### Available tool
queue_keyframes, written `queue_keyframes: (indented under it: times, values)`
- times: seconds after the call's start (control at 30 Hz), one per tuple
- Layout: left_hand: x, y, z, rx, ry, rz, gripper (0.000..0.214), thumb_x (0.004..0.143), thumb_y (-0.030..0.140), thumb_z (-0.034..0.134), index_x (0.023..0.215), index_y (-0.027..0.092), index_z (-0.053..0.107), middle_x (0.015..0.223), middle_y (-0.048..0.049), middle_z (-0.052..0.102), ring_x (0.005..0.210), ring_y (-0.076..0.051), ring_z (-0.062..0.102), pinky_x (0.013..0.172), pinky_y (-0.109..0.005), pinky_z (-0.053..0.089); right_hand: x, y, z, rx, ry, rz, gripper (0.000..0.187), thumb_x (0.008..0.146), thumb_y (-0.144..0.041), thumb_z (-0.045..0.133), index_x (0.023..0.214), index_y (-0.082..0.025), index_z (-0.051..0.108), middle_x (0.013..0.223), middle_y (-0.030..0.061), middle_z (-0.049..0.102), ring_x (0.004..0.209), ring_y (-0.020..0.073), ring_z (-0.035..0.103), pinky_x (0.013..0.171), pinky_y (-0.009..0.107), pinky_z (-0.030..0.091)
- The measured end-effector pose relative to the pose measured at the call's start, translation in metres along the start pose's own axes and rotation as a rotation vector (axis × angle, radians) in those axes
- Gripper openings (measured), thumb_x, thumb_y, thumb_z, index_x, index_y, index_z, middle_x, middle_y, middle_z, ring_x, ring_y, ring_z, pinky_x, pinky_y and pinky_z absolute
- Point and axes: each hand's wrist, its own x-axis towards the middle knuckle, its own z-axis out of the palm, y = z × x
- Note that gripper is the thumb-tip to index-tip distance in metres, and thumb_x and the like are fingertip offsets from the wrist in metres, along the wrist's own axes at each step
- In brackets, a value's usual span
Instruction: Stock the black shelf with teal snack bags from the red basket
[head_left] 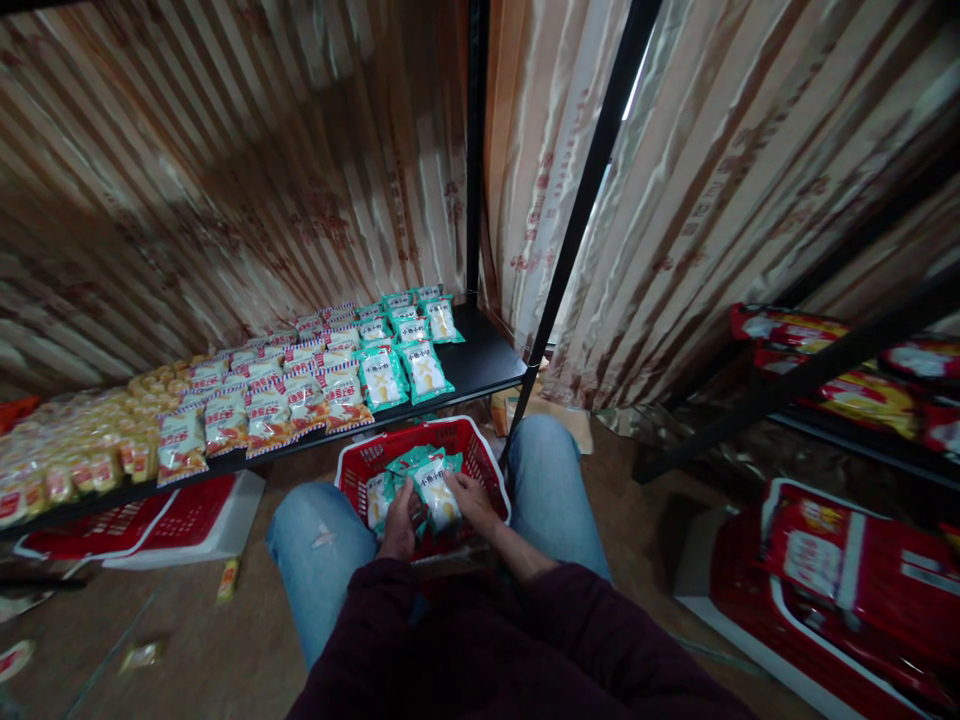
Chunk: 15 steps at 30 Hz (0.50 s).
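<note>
Dark maroon sweater (480, 640) nearest us, blue denim knees (319, 545) either side. Our left hand (397, 522) is curled tight on the teal-and-white foil snack packets (435, 495). Our right hand (471, 500) lies half open on them, grip unclear. Packets sit in the red plastic mesh basket (480, 452) between our knees, below the black metal shelf (480, 365). Judgement: hold by the edges, keep flat, don't crush.

Dim corner around me: striped beige curtains (225, 180) for walls, daylight slit (634, 85) between two panels, black metal shelf (484, 365) ahead, second rack (825, 365) to my right, brown floor (247, 640).
</note>
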Motion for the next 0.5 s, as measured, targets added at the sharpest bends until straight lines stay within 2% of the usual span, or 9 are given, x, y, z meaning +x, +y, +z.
queue_keyframes:
  times: [0.07,0.13,0.27,0.37,0.5]
  values:
    - [-0.006,-0.0021,0.0036,0.036,-0.132,0.004,0.041,0.073,0.045,0.069,0.102,0.017,0.063,0.099,-0.0092,0.07,0.089,-0.021,0.067,0.082,-0.033,0.051,0.0004,-0.001,-0.0014,-0.025,0.032,-0.002,0.053,0.07,-0.067,0.049,0.069,-0.016,0.062,0.064,0.0033,0.062,0.062,0.0174,0.055,0.056,0.028,0.041]
    - [-0.0095,-0.0038,0.0057,0.063,-0.205,0.022,0.045,0.068,0.042,0.075,0.104,0.017,0.063,0.104,-0.0094,0.07,0.097,-0.022,0.066,0.087,-0.034,0.05,0.0008,-0.0019,-0.0025,-0.072,0.05,-0.009,0.054,0.071,-0.068,0.047,0.068,-0.016,0.063,0.067,0.0046,0.064,0.065,0.0189,0.057,0.058,0.028,0.042]
    - [-0.0082,-0.0044,0.0049,0.081,-0.15,0.022,0.043,0.06,0.034,0.08,0.095,0.015,0.064,0.096,-0.0093,0.071,0.097,-0.024,0.066,0.088,-0.035,0.051,0.0003,-0.0026,-0.0019,-0.136,0.032,-0.004,0.055,0.074,-0.068,0.042,0.069,-0.017,0.062,0.072,0.0053,0.066,0.072,0.0202,0.059,0.061,0.028,0.042]
    - [-0.006,-0.0016,0.0033,0.076,-0.102,0.06,0.035,0.063,0.032,0.077,0.092,0.016,0.064,0.093,-0.0088,0.071,0.098,-0.025,0.066,0.089,-0.036,0.051,-0.0008,-0.0017,0.0002,-0.189,0.019,-0.044,0.053,0.078,-0.065,0.04,0.072,-0.018,0.063,0.074,0.0041,0.067,0.075,0.0201,0.059,0.064,0.028,0.042]
    - [-0.009,0.0033,0.0058,0.091,-0.095,0.064,0.023,0.07,0.029,0.071,0.088,0.017,0.066,0.099,-0.012,0.07,0.107,-0.027,0.062,0.095,-0.038,0.047,-0.0009,0.0001,0.0015,-0.307,0.036,-0.071,0.05,0.082,-0.061,0.038,0.071,-0.018,0.063,0.072,0.005,0.067,0.072,0.0195,0.06,0.064,0.028,0.041]
